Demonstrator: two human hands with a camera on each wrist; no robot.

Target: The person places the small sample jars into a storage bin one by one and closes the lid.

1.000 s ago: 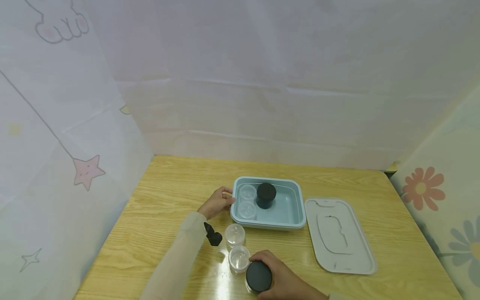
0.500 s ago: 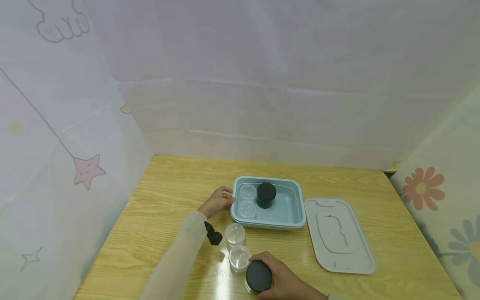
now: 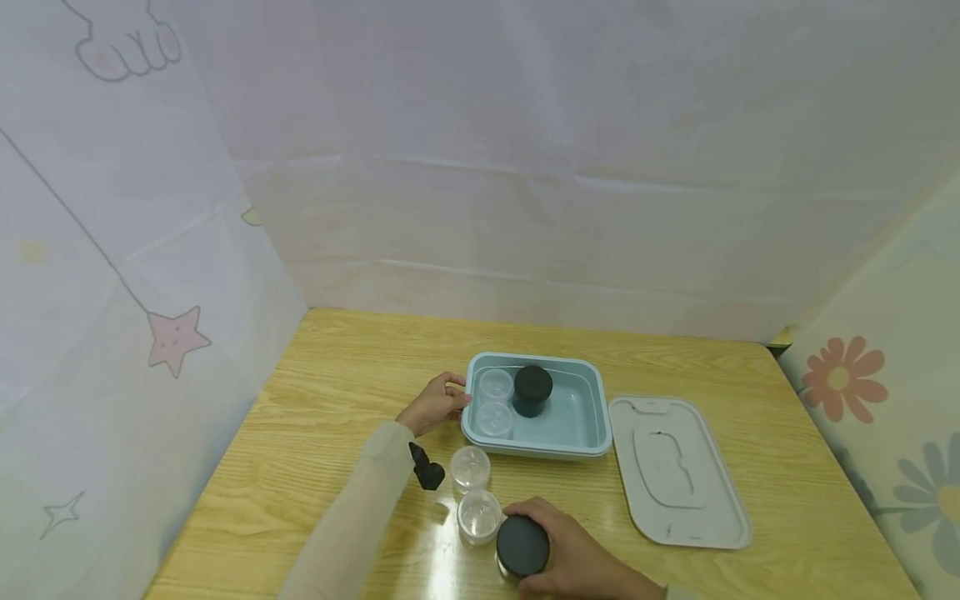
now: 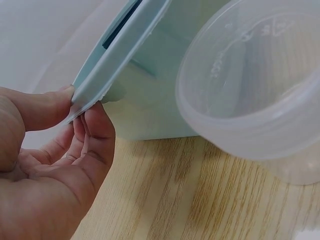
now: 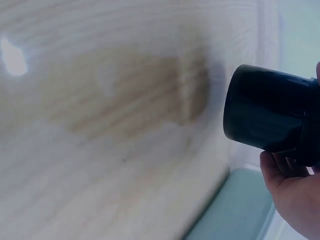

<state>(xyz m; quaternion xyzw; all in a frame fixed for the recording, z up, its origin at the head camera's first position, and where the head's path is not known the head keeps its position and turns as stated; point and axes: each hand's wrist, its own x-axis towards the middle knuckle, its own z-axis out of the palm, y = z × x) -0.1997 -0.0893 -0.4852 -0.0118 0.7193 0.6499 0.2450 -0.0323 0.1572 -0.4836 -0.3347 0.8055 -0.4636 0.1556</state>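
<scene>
My left hand pinches the left rim of a light blue plastic tub; in the left wrist view the thumb lies on top of the rim and the fingers are beneath. Inside the tub stand two clear round cups, a rear cup and a front cup, with a black lidded jar beside them. My right hand grips a second black jar near the table's front. The right wrist view shows this dark jar apart from the tabletop.
Two more clear cups, a farther cup and a nearer cup, stand on the wooden table between the tub and the held jar. A whitish flat lid lies right of the tub. Patterned cloth surrounds the table.
The black jar in my right hand has shifted slightly right and away from me, with the hand. My left hand and the tub have stayed in place.
</scene>
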